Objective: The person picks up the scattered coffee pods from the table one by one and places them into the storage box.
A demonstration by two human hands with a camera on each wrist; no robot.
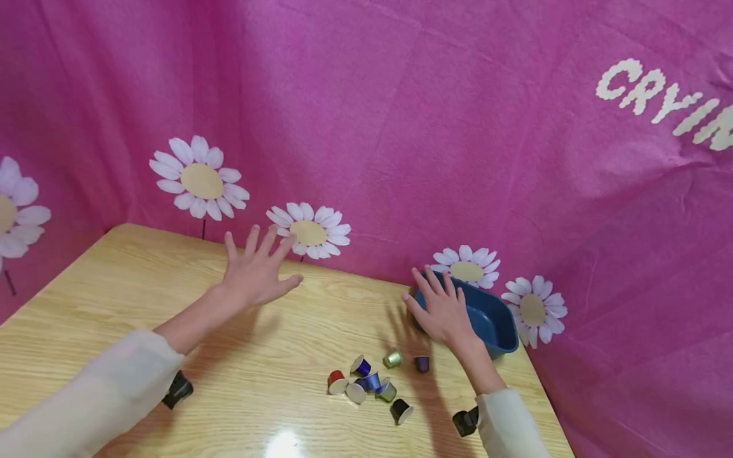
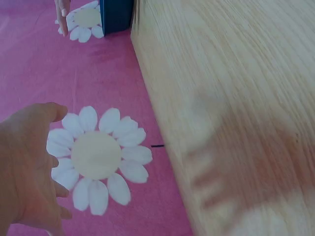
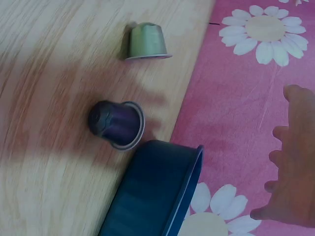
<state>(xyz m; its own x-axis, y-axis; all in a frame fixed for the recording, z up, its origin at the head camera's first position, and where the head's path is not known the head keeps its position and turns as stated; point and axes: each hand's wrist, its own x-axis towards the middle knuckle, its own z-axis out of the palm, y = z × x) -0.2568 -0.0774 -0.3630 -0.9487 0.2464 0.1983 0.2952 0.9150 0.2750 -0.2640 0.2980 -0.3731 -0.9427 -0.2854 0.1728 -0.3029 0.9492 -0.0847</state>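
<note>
Fingers spread, my left hand (image 1: pixel 254 273) hovers over the left part of the wooden table and holds nothing. My right hand (image 1: pixel 443 315), also spread and bare, is above the near left side of a dark blue bin (image 1: pixel 492 318) and overlaps its rim in the head view. Just in front of the bin lie a purple coffee capsule (image 1: pixel 422 364) and a light green capsule (image 1: pixel 392 359). Several more capsules sit in a loose cluster, among them a red one (image 1: pixel 336 383), a dark blue one (image 1: pixel 361 366) and a black one (image 1: pixel 401 411).
A pink cloth (image 1: pixel 366 127) printed with daisies and white letters hangs behind the wooden table (image 1: pixel 229 381) and along its sides. The bin stands at the table's back right corner, close to the cloth. Black wrist straps show under both sleeves.
</note>
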